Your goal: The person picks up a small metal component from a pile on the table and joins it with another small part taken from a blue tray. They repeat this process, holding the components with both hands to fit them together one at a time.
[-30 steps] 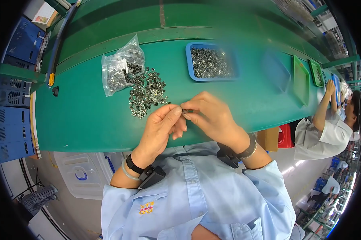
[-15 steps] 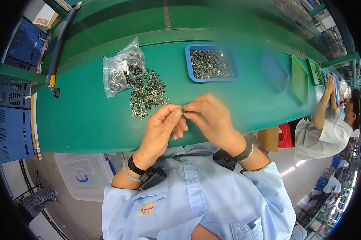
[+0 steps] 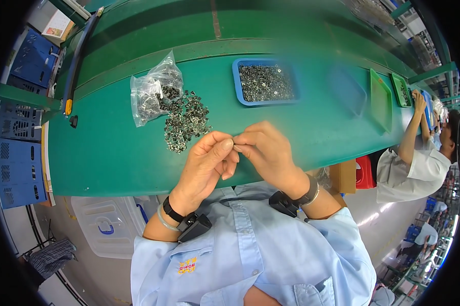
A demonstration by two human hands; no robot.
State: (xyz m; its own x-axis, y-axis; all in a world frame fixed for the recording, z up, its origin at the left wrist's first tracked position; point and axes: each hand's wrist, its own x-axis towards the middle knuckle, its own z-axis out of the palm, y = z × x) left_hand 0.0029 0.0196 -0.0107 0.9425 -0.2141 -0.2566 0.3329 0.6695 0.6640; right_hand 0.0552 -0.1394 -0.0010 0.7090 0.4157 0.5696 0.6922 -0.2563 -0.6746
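Currently, status by item:
left hand point(image 3: 205, 162): fingers curled, thumb and forefinger pinched on a small metal part point(image 3: 234, 146); part mostly hidden, can't tell its shape.
right hand point(image 3: 267, 151): fingers bent, tips pinched on the same part from the other side; both hands' fingertips touch.
part: held between the two hands above the near edge of the table point(image 3: 107, 153), just right of the pile.
pile point(image 3: 185, 121): loose small metal pieces on the green table, just beyond the left hand, not touching it.
bag point(image 3: 151, 92): clear plastic, crumpled, at the pile's far left edge, some pieces inside, mouth toward the pile.
blue tray point(image 3: 236, 84): beyond the right hand, full of small metal bits, well apart from both hands.
green trays point(image 3: 380, 97): farther right along the table, contents too small to tell.
wrists: dark band on each, thin clear bangle on the left, small black device clipped below each.
co-worker point(image 3: 411, 168): seated at right end of the table, white shirt, arm raised to the far trays.
bin point(image 3: 105, 227): clear plastic, under the table at left.
crates point(image 3: 16, 153): blue, stacked at far left.
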